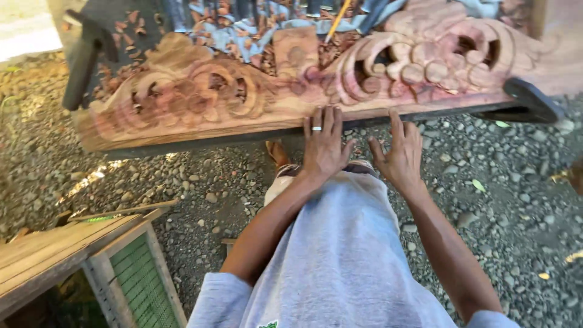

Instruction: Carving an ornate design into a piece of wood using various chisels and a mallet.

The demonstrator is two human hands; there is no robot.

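A long reddish wooden panel carved with scrolls and leaves lies across a workbench in front of me. My left hand, with a ring on one finger, rests flat with its fingertips on the panel's near edge. Just to its right, my right hand has its fingers spread, the tips touching the same edge. Neither hand holds anything. Wood chips and several chisels lie on the bench beyond the carving.
Black clamps grip the bench at the left and right ends. A yellow pencil lies among the tools. Gravel ground is below. A wooden frame with green mesh stands at lower left.
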